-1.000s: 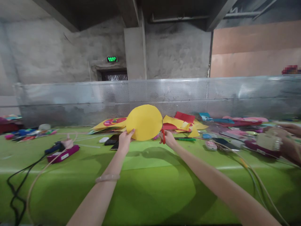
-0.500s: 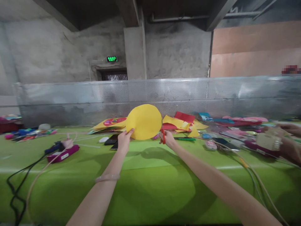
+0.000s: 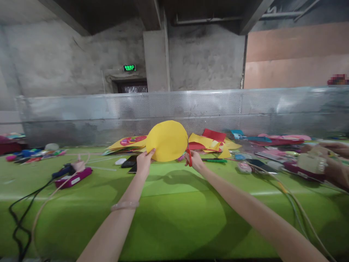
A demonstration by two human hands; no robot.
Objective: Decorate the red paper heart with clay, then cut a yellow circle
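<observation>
A roundish yellow paper piece (image 3: 167,140) is held up over the table in the middle of the head view. My left hand (image 3: 144,160) pinches its lower left edge, thumb in front. My right hand (image 3: 195,160) is closed around the red handles of a pair of scissors (image 3: 189,157). The scissor blades point upward along the paper's right edge. How far apart the blades are, I cannot tell. Behind the paper lie a stack of yellow sheets (image 3: 122,145) with a red printed picture, and yellow scraps (image 3: 208,142) on the right.
The table has a green cover (image 3: 169,218). Dark phones (image 3: 128,162) lie by my left hand, a green pen (image 3: 215,160) by my right. Purple power strips (image 3: 73,178) with cables lie at both sides. A co-worker's hands (image 3: 336,163) are at far right. A perforated metal panel (image 3: 109,109) stands behind.
Almost nothing differs. My hands, the yellow paper and the scissors keep nearly the same place. The co-worker's hands at the right have shifted slightly.
</observation>
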